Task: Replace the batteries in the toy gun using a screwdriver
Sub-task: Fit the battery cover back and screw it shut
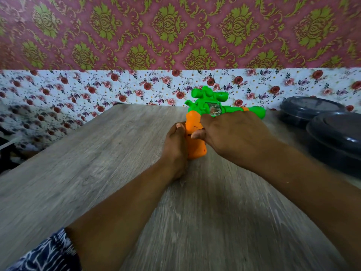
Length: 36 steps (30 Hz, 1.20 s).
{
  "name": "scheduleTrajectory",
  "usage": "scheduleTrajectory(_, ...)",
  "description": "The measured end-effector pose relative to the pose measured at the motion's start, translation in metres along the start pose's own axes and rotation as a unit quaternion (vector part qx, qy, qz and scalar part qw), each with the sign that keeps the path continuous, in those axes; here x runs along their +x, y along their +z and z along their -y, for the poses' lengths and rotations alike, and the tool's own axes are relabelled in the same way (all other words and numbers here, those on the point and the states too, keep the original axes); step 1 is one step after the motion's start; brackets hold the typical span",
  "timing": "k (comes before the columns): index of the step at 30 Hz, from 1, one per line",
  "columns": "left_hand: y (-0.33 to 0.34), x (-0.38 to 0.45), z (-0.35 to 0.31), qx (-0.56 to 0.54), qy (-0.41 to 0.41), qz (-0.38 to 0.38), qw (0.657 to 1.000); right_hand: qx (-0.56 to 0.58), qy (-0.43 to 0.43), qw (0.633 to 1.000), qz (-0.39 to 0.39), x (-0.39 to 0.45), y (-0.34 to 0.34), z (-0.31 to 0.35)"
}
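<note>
Green and orange moulded plastic made up the toy gun [207, 114], lying on the wood-grain surface [97, 163] just before the floral wall. The left hand [174, 151] was curled against the orange grip's left side; the right hand [232, 133] lay closed over the body, thumb on the grip. It looked light, hollow, stiff and slick, best held by the grip.

You are in a home room, as told by the maroon-and-gold damask wallpaper [175, 32], the rose-print covering [97, 89] below it, the wood-grain bench [88, 163], and two dark lidded containers [332, 133] at your right.
</note>
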<state>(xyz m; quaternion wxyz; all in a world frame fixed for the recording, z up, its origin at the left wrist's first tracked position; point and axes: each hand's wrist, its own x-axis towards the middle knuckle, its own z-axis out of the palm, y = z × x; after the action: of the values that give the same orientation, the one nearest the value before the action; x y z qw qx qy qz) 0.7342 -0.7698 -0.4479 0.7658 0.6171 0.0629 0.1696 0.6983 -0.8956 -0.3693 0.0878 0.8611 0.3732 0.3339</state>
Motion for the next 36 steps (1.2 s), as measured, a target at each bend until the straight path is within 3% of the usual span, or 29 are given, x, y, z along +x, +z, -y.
scheduleTrajectory(2, 0.001, 0.000, 0.001, -0.004, 0.010, 0.016, 1.000, 0.075, -0.012, 0.997, -0.014, -0.001, 0.005, -0.005)
scheduleTrajectory(4, 0.001, -0.002, 0.000, -0.017, 0.022, 0.022, 0.999, 0.066, -0.033, 0.997, -0.009, -0.001, 0.010, -0.008)
scheduleTrajectory(8, 0.002, -0.003, 0.001, -0.009, 0.034, 0.032, 0.999, 0.046, -0.019, 0.995, -0.083, 0.002, 0.017, -0.008)
scheduleTrajectory(11, 0.000, -0.004, 0.000, -0.004, 0.030, 0.034, 0.999, 0.015, 0.033, 0.999, -0.016, 0.000, 0.008, -0.005)
scheduleTrajectory(15, 0.002, -0.004, -0.002, -0.006, 0.020, 0.024, 0.999, 0.155, 0.032, 0.987, -0.001, -0.001, 0.003, -0.008)
scheduleTrajectory(19, 0.003, -0.005, -0.001, -0.018, 0.019, 0.032, 0.999, -0.007, -0.006, 1.000, -0.005, 0.000, 0.008, -0.008)
scheduleTrajectory(22, 0.003, -0.005, -0.001, -0.013, 0.013, 0.020, 1.000, -0.068, 0.008, 0.996, -0.063, 0.003, 0.007, -0.005)
scheduleTrajectory(25, 0.002, -0.004, -0.001, 0.000, 0.010, 0.011, 1.000, -0.020, 0.014, 1.000, 0.007, 0.003, -0.005, 0.001)
scheduleTrajectory(28, 0.001, -0.001, 0.001, 0.004, 0.022, 0.014, 1.000, 0.103, 0.003, 0.995, -0.010, -0.001, 0.000, -0.008)
scheduleTrajectory(32, 0.004, -0.005, 0.000, 0.002, 0.035, 0.023, 0.999, 0.014, -0.025, 0.999, -0.020, 0.001, 0.010, -0.006)
scheduleTrajectory(36, 0.003, -0.008, -0.003, 0.007, 0.028, 0.015, 0.999, 0.027, 0.007, 0.999, -0.036, 0.000, 0.007, 0.000)
